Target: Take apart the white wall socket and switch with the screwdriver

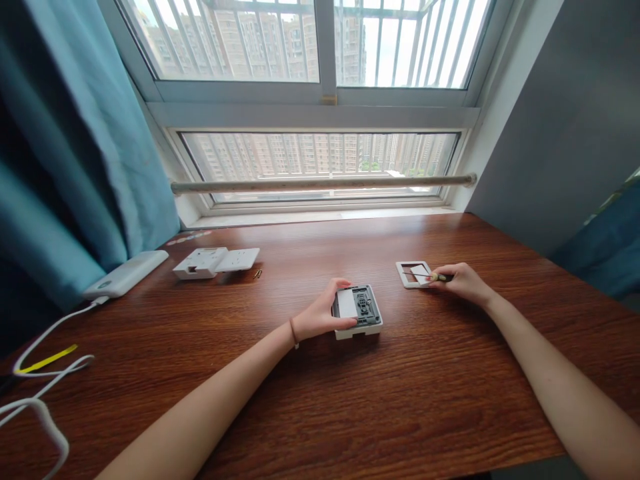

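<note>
In the middle of the table is a wall switch (pixel 369 305) with a dark grey face and one white rocker, set on a white box. My left hand (pixel 325 312) grips it by the left side, thumb at the near edge and fingers at the far edge. To the right, my right hand (pixel 463 281) is closed around a screwdriver (pixel 442 277). Its thin shaft points left, over a white square frame (pixel 406 283) that lies flat on the table. A small white plate (pixel 419 271) shows in that frame's opening, by my right fingertips; whether they touch it I cannot tell.
At the left stands another white box (pixel 203 262) with a white switch plate (pixel 241 259) beside it. Several brass-coloured screws (pixel 257 274) lie near. A white power bank (pixel 127 275) with a white cable (pixel 37 321) and a yellow strip (pixel 50 359) are farther left, below the blue curtain (pixel 100 160).
</note>
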A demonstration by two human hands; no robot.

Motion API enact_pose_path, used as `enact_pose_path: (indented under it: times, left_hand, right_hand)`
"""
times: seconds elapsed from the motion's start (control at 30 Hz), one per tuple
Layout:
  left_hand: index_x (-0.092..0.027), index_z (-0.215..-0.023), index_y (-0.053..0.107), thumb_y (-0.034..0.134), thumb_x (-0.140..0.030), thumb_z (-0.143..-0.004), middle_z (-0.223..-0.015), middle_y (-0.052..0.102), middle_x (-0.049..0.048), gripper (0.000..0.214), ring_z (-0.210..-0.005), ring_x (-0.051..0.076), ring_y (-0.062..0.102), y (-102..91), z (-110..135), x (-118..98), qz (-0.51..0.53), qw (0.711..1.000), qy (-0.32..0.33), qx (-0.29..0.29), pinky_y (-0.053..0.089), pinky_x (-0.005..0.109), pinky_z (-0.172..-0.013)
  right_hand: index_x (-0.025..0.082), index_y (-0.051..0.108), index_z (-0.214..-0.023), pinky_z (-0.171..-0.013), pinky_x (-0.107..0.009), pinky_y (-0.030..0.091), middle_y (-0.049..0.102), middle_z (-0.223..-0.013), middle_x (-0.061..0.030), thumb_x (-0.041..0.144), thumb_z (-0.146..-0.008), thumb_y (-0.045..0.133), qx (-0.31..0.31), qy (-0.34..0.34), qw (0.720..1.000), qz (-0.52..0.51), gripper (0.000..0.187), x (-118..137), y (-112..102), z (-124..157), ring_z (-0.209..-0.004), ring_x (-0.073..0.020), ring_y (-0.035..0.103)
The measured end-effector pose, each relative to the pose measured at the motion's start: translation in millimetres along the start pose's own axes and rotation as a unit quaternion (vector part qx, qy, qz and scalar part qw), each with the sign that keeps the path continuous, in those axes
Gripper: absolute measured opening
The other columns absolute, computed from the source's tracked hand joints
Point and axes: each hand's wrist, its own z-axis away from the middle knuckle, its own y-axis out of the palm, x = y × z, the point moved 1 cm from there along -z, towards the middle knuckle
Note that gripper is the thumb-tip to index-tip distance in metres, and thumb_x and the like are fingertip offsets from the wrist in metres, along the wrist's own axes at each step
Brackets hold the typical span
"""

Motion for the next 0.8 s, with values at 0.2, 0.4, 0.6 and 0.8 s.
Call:
enact_pose_path:
  times: [0.2,0.4,0.6,0.8]
  left_hand:
    - [-0.020,-0.117,0.034,0.069,-0.030,-0.067,-0.117,0.045,0.0099,0.062,-0.105,0.024,0.049,2.4,1,4,0.018,1.000,0.006,-0.009,0.043,0.038,-0.086]
    - [-0.021,-0.114,0.033,0.068,-0.034,-0.068,-0.114,0.047,0.0084,0.059,-0.104,0.023,0.049,2.9,1,5,0.009,1.000,0.006,-0.012,0.042,0.038,-0.087]
    - [-0.021,-0.109,0.034,0.068,-0.032,-0.068,-0.119,0.041,0.0096,0.055,-0.107,0.023,0.046,4.1,1,2,-0.004,0.999,0.022,-0.027,0.039,0.038,-0.090]
    - [-0.020,-0.109,0.033,0.068,-0.031,-0.068,-0.117,0.042,0.0092,0.054,-0.107,0.023,0.046,6.8,2,-4,-0.028,0.999,0.019,-0.016,0.040,0.037,-0.088]
  right_hand:
    - [0.020,0.072,-0.088,-0.066,-0.028,0.046,0.072,-0.081,-0.0036,0.042,-0.066,0.067,-0.017,0.013,0.999,0.031,0.031,-10,0,0,-0.072,-0.0222,0.064]
    - [0.023,0.072,-0.089,-0.065,-0.028,0.045,0.072,-0.085,-0.0034,0.043,-0.065,0.068,-0.041,0.020,0.998,0.045,0.032,-16,-6,1,-0.074,-0.0230,0.064]
    - [0.024,0.071,-0.083,-0.061,-0.027,0.039,0.070,-0.081,-0.0021,0.052,-0.075,0.059,-0.099,-0.049,0.978,0.175,0.030,41,-6,6,-0.072,-0.0200,0.061]
    - [0.026,0.069,-0.090,-0.067,-0.029,0.034,0.065,-0.075,-0.0034,0.051,-0.082,0.051,-0.119,-0.208,0.923,0.300,0.032,115,16,17,-0.073,-0.0190,0.052]
